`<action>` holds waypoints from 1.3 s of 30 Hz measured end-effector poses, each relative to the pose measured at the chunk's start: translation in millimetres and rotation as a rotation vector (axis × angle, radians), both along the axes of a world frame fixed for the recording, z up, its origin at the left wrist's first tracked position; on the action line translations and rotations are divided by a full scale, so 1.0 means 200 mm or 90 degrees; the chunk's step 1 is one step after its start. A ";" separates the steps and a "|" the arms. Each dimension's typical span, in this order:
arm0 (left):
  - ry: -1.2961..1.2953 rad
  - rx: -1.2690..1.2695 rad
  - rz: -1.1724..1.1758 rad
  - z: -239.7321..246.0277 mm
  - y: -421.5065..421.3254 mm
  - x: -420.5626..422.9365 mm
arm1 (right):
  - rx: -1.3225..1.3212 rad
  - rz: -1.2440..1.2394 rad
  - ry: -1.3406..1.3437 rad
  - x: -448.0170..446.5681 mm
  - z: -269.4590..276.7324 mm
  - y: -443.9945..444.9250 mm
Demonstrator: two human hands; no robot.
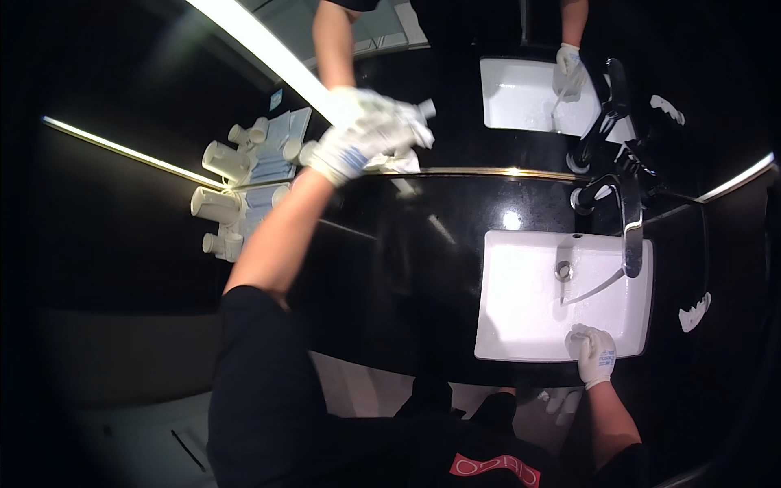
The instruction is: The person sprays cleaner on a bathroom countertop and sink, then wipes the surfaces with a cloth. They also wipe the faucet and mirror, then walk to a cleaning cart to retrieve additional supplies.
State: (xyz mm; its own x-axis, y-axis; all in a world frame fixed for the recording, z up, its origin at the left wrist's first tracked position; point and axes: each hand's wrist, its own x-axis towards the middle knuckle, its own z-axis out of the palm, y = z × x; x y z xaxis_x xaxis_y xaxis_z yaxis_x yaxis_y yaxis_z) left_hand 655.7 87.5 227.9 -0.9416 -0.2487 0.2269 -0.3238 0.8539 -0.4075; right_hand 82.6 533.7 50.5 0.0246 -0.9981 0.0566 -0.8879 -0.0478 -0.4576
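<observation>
My left hand (345, 149), in a white glove with blue print, is raised against the mirror (451, 79) and presses a crumpled white cloth or paper (399, 160) to it; the moving hand is blurred. My right hand (597, 357), gloved alike, rests at the front rim of the white rectangular sink (518, 293), fingers bent over the edge. Whether it holds anything cannot be told. From the dark, glossy faucet (633, 232) a thin stream of water (592, 293) runs into the basin near the drain (564, 271).
On the black counter (390, 274) a white kettle (216, 204), white cups (213, 244) and a tray stand at the far left. A crumpled white piece (694, 312) lies right of the sink. A light strip (268, 55) crosses the mirror, which reflects hands and basin.
</observation>
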 end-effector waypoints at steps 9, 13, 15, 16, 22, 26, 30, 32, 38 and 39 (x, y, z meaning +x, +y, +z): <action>0.465 -0.276 0.064 1.14 0.14 -0.26 | 0.043 0.000 0.009 -0.02 0.00 0.01; 0.800 0.228 0.164 0.49 0.49 -0.36 | 0.009 0.000 -0.003 -0.02 -0.02 0.01; 0.893 0.593 0.288 0.17 0.62 -0.32 | 0.034 -0.013 -0.009 -0.02 -0.03 0.00; 0.920 0.762 0.315 0.02 0.63 -0.29 | 0.020 -0.007 0.000 -0.02 -0.04 0.00; 0.591 0.465 0.802 -0.59 0.63 -0.11 | 0.049 0.022 -0.002 -0.03 -0.04 0.00; 0.734 0.477 0.894 -0.81 0.59 -0.13 | 0.026 0.014 0.030 -0.02 -0.04 0.00; 0.547 0.699 0.707 -0.73 0.63 -0.35 | 0.024 0.008 0.027 -0.01 -0.03 0.00; 0.315 0.591 0.582 -0.51 0.70 -0.47 | 0.034 0.012 0.020 -0.01 -0.03 0.00; 0.619 -0.270 0.061 0.67 0.33 -0.22 | 0.030 0.018 0.009 -0.01 -0.02 0.01; 0.533 -0.315 0.059 0.79 0.21 -0.17 | 0.033 0.015 0.011 -0.01 -0.03 0.01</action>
State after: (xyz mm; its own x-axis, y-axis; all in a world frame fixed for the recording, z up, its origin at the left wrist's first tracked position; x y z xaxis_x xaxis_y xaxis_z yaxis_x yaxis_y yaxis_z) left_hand 621.9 129.1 385.9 -0.4104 -0.0103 0.9119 -0.7286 0.6050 -0.3211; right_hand 80.7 535.4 45.3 0.0486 -0.9988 0.0046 -0.8943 -0.0455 -0.4451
